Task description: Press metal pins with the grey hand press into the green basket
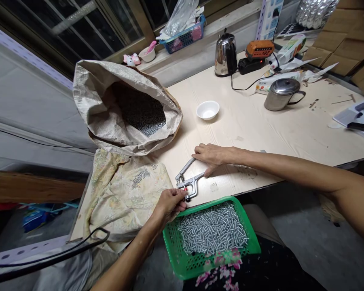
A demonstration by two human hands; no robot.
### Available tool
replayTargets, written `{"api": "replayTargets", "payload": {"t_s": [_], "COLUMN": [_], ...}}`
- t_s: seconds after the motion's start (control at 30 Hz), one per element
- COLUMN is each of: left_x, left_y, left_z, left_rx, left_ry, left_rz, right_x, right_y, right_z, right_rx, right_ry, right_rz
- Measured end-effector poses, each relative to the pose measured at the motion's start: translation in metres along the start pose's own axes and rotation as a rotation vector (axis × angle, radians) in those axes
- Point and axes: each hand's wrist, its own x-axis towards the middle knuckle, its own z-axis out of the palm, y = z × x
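Note:
My right hand (212,157) is closed around the spread handles of grey snap-fastener pliers (194,184), held just above the near edge of the table. At the jaw end, by a small red part, my left hand (170,203) pinches thumb and fingers together. Whatever lies in that pinch is too small to make out. Just below the pliers, a green plastic basket (167,246) rests at the table edge near my lap, filled with small silvery spring-like metal pieces (214,228). A few similar pieces (140,178) lie on a patterned cloth (109,206) to the left.
A large open woven sack (89,97) holding dark metal pieces stands at the back left. Farther back are a white bowl (208,110), a lidded steel mug (278,97), an electric kettle (225,56) and an orange battery on a charger (259,49).

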Motion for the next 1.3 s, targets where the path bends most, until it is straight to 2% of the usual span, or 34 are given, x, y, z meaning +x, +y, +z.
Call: {"api": "replayTargets", "payload": {"t_s": [0.07,0.1,0.2,0.23,0.3,0.37,0.5,0.67,0.77,0.87,0.93,1.03,1.17,1.3], "left_x": [-0.002,-0.003,-0.002,0.002,0.012,0.025,0.042,0.04,0.04,0.041,0.04,0.033,0.023,0.018], "left_y": [-0.003,-0.004,-0.003,0.0,0.01,0.022,0.041,0.043,0.038,0.032,0.023,0.005,-0.013,-0.013], "left_z": [0.0,0.001,0.008,0.011,0.02,0.026,0.031,0.035,0.038,0.041,0.045,0.059,0.082,0.091], "left_rx": [0.137,0.243,0.595,0.688,0.826,0.933,1.099,1.058,1.02,0.989,0.953,0.918,0.874,0.816], "left_ry": [0.049,0.118,0.412,0.474,0.489,0.419,0.3,0.332,0.375,0.434,0.51,0.589,0.55,0.425], "left_rz": [0.065,0.143,0.537,0.687,0.932,1.068,1.108,1.086,1.082,1.112,1.164,1.24,1.232,1.18], "right_x": [-0.002,-0.003,-0.004,-0.004,-0.005,-0.007,-0.014,-0.018,-0.018,-0.019,-0.021,-0.022,-0.016,-0.002], "right_y": [-0.002,-0.003,-0.007,-0.008,-0.01,-0.011,-0.011,-0.016,-0.018,-0.014,-0.007,0.007,0.017,0.021], "right_z": [0.0,0.0,0.0,0.0,0.001,0.001,0.006,0.021,0.031,0.032,0.027,0.019,0.021,0.024], "right_rx": [-0.009,-0.016,-0.033,-0.037,-0.041,-0.031,0.003,0.034,0.068,0.068,0.062,0.108,0.071,-0.031], "right_ry": [0.001,0.004,0.004,-0.003,-0.018,-0.021,0.025,0.097,0.153,0.203,0.191,0.134,0.19,0.247], "right_rz": [-0.001,-0.005,-0.014,-0.012,-0.006,0.003,0.042,0.067,0.003,0.035,0.076,0.056,0.139,0.205]}}
